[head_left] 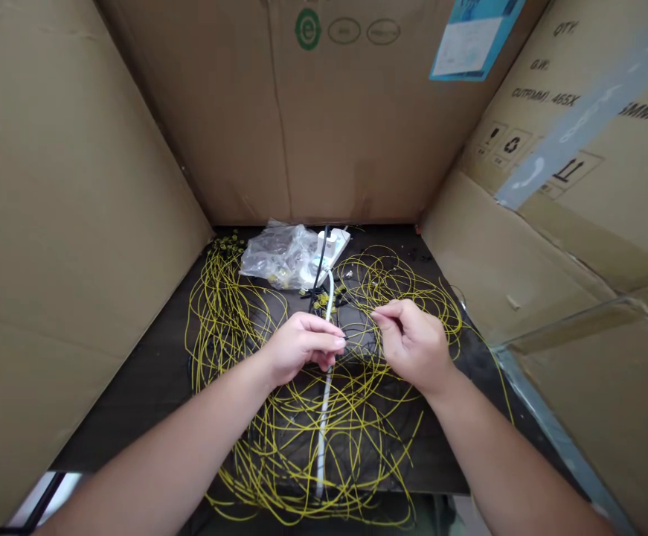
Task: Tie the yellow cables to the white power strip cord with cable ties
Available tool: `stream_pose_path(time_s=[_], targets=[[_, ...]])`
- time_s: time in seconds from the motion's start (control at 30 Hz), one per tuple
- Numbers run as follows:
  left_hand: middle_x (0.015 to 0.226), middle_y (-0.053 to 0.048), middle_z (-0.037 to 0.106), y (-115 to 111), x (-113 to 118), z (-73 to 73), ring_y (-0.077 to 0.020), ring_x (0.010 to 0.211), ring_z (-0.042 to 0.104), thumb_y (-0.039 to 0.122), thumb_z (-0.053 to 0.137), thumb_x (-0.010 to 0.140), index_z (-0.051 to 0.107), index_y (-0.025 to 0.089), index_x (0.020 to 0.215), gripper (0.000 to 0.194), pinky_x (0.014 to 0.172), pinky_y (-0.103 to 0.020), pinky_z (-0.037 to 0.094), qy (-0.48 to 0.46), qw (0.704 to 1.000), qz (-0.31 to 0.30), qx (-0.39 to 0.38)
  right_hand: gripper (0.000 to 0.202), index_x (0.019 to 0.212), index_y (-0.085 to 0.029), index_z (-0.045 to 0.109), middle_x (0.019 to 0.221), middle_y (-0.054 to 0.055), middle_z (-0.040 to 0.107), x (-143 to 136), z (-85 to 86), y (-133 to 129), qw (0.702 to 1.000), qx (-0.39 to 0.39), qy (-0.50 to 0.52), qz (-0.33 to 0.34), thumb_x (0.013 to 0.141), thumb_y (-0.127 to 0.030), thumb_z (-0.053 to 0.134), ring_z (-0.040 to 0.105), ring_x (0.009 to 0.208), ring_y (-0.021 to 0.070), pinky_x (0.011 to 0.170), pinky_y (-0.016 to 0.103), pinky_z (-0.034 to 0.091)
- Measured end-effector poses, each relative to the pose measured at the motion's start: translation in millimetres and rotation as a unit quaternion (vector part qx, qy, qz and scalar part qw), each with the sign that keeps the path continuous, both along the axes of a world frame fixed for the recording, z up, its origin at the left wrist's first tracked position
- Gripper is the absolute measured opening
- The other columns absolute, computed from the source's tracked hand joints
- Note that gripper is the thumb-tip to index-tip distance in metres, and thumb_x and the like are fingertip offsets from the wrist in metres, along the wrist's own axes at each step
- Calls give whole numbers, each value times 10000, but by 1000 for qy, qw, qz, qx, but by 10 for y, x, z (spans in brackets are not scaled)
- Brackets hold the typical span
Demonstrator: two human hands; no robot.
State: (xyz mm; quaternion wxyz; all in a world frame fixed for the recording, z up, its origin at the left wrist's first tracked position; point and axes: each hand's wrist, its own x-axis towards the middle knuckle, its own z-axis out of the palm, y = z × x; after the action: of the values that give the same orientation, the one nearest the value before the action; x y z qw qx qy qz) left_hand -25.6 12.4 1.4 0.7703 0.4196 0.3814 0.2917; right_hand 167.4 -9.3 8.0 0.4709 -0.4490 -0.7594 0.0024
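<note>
My left hand (pixel 308 344) is closed in a pinch above the middle of the dark table, with a small dark tip at its fingertips that is too small to name. My right hand (pixel 410 339) is pinched to the right of it, a short gap between them; what it holds, if anything, is too small to make out. Tangled yellow wires (pixel 295 447) lie beneath and around both hands. A white cable (pixel 322 432) runs front to back under my left hand. Behind the hands are small yellow and black pieces (pixel 324 300).
A clear plastic bag (pixel 279 253) and a white power strip (pixel 335 247) with a black cable lie at the back. Cardboard walls stand at the left (pixel 67 186), back (pixel 217 112) and right (pixel 597 357). More yellow wires (pixel 212 298) are bunched at the left.
</note>
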Motion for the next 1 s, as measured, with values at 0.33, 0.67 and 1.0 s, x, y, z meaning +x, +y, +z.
stream_pose_path(time_s=[0.33, 0.67, 1.0], targets=[[588, -40, 635, -20, 13, -3, -105, 461, 561, 161, 708, 618, 687, 110, 684, 86, 445, -225, 445, 27, 1000, -10, 9, 56, 817, -170, 548, 701, 35, 630, 67, 24, 6, 999, 13, -33, -12, 814, -118, 530, 615, 614, 142, 561, 253, 492], [541, -37, 606, -20, 8, 36, -96, 437, 538, 137, 694, 615, 662, 85, 637, 64, 428, -215, 431, 22, 999, -16, -21, 51, 777, -191, 546, 656, 2, 600, 176, 31, 77, 999, -11, 5, -44, 814, -155, 541, 570, 549, 121, 516, 239, 457], [548, -29, 592, -4, -22, 10, -80, 424, 520, 155, 680, 663, 637, 88, 647, 81, 414, -202, 437, -30, 998, -23, -39, 82, 814, -179, 546, 955, 89, 569, 50, 130, -32, 998, 53, 25, -3, 769, -114, 568, 557, 911, 215, 791, 391, 460]])
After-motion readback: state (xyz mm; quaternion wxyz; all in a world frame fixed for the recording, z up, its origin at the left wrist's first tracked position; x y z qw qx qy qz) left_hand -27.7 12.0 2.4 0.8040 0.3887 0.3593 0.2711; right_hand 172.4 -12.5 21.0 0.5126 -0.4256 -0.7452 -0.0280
